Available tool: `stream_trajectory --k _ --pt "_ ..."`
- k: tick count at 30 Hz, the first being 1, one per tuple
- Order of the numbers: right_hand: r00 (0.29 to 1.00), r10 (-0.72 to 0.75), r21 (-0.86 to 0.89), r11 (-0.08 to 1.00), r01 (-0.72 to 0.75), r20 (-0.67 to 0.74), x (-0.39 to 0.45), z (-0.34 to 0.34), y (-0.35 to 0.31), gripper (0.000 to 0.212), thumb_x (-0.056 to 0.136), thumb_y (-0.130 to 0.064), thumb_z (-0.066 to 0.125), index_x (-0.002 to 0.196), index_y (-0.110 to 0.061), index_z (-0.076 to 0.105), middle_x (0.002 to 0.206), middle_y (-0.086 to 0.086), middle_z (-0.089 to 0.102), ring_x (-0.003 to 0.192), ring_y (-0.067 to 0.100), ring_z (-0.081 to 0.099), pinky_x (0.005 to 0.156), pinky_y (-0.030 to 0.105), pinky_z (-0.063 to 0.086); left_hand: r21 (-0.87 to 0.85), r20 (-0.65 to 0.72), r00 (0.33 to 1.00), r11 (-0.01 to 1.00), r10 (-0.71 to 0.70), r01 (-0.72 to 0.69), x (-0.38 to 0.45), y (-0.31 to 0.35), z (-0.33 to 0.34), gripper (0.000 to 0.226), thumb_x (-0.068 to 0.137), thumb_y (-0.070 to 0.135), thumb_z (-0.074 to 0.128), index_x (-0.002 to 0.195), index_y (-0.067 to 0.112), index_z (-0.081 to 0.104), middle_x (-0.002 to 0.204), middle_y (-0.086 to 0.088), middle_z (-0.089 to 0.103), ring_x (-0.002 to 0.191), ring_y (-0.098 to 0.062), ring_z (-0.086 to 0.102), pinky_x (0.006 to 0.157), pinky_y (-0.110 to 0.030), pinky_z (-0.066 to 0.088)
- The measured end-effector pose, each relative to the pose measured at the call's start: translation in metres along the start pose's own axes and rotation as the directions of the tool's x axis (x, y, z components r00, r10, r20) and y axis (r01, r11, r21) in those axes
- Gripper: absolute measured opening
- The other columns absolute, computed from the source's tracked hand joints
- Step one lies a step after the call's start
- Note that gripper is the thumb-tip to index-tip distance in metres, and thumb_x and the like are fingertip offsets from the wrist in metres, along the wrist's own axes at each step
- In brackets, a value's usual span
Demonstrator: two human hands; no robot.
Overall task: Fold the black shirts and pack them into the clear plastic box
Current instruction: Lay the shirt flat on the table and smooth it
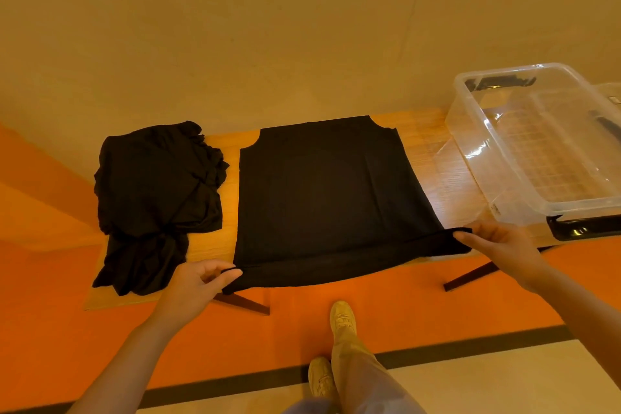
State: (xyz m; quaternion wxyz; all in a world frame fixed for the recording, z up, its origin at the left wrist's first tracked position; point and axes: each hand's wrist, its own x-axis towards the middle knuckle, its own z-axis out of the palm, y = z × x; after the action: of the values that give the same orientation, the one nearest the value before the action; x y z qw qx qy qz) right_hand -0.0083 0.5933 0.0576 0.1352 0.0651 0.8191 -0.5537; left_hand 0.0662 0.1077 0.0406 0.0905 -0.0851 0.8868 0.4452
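Note:
A black shirt [322, 191] lies spread flat in the middle of the wooden table [447, 175], its near edge draping over the table's front. My left hand [198, 282] pinches the shirt's near left corner. My right hand [500, 242] pinches its near right corner. A rumpled pile of black shirts [158, 198] sits on the table's left part. The clear plastic box [537, 148] stands open on the table's right end, with no shirts inside.
The table has dark legs [470, 276] and stands on an orange floor strip against a beige wall. The box has black latch handles at its near and far ends. My legs and shoes [342, 319] are below the table's front edge.

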Motion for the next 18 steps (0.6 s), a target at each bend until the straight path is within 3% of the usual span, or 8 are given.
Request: stream_trajectory --k 3,6,8,12,18 --pt "0.999 0.032 -0.063 0.998 -0.031 0.024 0.012 0.001 -0.005 0.022 0.084 -0.017 0.066 0.071 0.0 0.061 0.056 -0.003 0.061 0.055 0.002 0.056 0.068 0.026 0.04 -0.045 -0.047 0.999 0.999 0.001 -0.003 0.012 0.012 -0.008 0.008 0.085 0.023 0.069 0.089 0.028 0.074 0.075 0.003 0.072 0.064 -0.009 0.065 0.06 -0.026 0.052" --pt "0.999 0.02 -0.107 0.994 -0.017 0.026 0.036 0.002 -0.018 0.015 0.087 -0.017 0.065 0.075 -0.007 0.068 0.067 0.0 0.069 0.068 0.007 0.064 0.07 0.024 0.043 -0.094 -0.118 0.993 0.996 0.002 -0.013 0.036 0.027 -0.018 0.012 0.085 0.016 0.069 0.088 0.028 0.071 0.077 0.018 0.071 0.073 0.002 0.065 0.065 -0.013 0.051" --pt "1.0 -0.001 -0.081 0.997 0.001 0.003 0.058 0.003 -0.031 0.01 0.087 -0.015 0.065 0.082 -0.007 0.071 0.075 0.003 0.072 0.074 0.009 0.068 0.071 0.021 0.047 -0.084 -0.154 0.988 0.996 0.023 -0.036 0.061 0.035 -0.025 0.013 0.085 0.017 0.069 0.089 0.028 0.071 0.084 0.02 0.07 0.081 0.004 0.065 0.071 -0.016 0.051" --pt "0.999 -0.001 -0.012 1.0 0.0 -0.038 0.117 0.005 -0.056 0.005 0.087 -0.011 0.066 0.084 -0.01 0.07 0.073 -0.004 0.073 0.073 0.001 0.068 0.062 0.009 0.049 -0.078 -0.215 0.977 0.996 0.017 -0.034 0.118 0.049 -0.039 0.01 0.084 0.021 0.07 0.089 0.029 0.07 0.079 0.008 0.07 0.072 -0.006 0.065 0.073 -0.02 0.048" --pt "0.994 -0.017 0.057 0.998 0.023 -0.105 0.225 0.006 -0.084 0.01 0.091 -0.014 0.063 0.092 -0.006 0.069 0.08 -0.003 0.07 0.07 0.0 0.067 0.063 0.013 0.053 -0.091 -0.335 0.942 0.996 -0.008 -0.024 0.212 0.061 -0.049 0.006 0.084 0.024 0.071 0.09 0.025 0.071 0.079 -0.002 0.07 0.067 -0.009 0.063 0.074 -0.02 0.049"
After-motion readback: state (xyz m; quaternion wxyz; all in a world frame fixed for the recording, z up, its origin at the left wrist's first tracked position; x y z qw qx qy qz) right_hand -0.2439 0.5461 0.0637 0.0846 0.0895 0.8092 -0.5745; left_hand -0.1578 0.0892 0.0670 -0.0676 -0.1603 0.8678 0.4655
